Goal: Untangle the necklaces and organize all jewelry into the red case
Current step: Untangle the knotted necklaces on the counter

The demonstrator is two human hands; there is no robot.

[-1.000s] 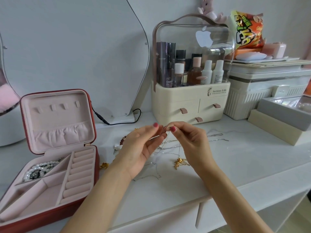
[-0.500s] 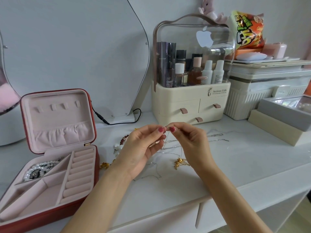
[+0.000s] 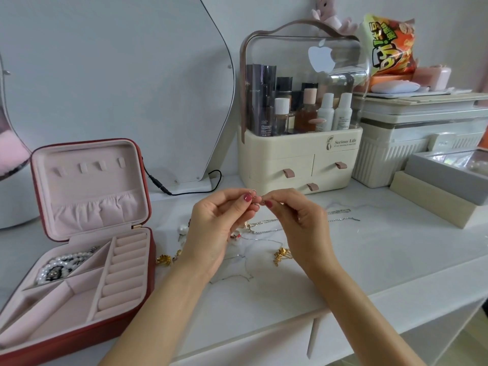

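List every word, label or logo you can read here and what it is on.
"Serious Life": cream cosmetics organizer, beside a small figure emblem; smaller line beneath, unreadable.
"YOUTH CODE": dark tube inside it; print below too small.
White apple logo: on its clear cover.
Snack bag: large stylized lettering, not legible.

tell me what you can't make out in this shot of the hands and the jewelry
- Head view: what the left hand and right hand pinch between them is too small; only a tiny ring shows.
- Head view: the tangled chains are partly hidden behind both hands.
- Head view: the red case has its near left corner cut off by the frame edge.
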